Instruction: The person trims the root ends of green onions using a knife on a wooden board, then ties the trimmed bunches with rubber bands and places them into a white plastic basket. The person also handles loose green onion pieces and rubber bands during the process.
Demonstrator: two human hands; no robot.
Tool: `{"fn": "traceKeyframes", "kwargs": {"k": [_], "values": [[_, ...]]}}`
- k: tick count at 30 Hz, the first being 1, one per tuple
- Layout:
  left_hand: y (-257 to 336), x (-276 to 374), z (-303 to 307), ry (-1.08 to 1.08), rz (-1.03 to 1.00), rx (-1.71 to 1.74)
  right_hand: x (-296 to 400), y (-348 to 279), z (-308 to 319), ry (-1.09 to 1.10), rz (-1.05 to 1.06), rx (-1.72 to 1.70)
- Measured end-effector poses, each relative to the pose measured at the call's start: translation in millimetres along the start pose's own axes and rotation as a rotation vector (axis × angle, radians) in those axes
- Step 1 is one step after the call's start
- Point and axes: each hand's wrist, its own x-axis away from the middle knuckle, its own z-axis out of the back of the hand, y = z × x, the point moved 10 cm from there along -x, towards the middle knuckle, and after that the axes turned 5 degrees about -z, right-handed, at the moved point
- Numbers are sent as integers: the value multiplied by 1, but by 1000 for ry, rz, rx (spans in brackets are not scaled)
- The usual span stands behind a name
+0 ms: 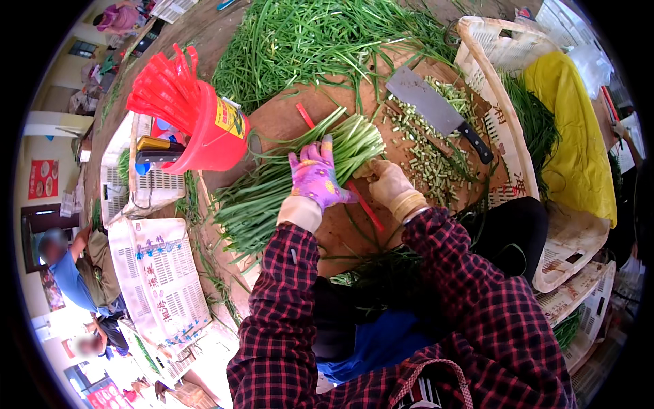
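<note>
A bundle of long green stalks (pixel 255 186), apparently garlic chives, lies on a round wooden board (pixel 327 245), its pale cut ends towards the upper right. My left hand (pixel 314 176), in a purple flowered glove, holds it from above with fingers spread over the stalks. Close against the lower side of the cut ends is my right hand (pixel 386 181), in a pale glove with fingers curled; whether anything is pinched there is hidden. A red strip (pixel 365 207) passes beneath the bundle and shows on both sides. To the right, a cleaver (pixel 429 99) rests on chopped stalk ends (pixel 439 174).
Loose green stalks (pixel 296 46) are heaped at the far side. A red bucket (pixel 214 148) at left holds red strips (pixel 166 94) and knives (pixel 158 150). Plastic crates (pixel 511 128) stand right, one with a yellow cloth (pixel 572 138). A person (pixel 76 276) sits far left.
</note>
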Motion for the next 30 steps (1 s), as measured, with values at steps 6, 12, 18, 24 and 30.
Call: {"fn": "traceKeyframes", "kwargs": {"k": [6,12,18,24,30], "values": [[-21,9,-11,126,106,-76,71,-42,-19,-29,322,915],[-11,5,-5,106,78,-23,79,-60,0,183,499,598],[-13,10,-6,176,33,7,41,-116,0,321,601,644],[-33,-13,-28,141,4,246,-46,-155,-36,24,595,616],[-25,-6,7,200,83,-28,-122,-103,-67,-222,422,1199]]}}
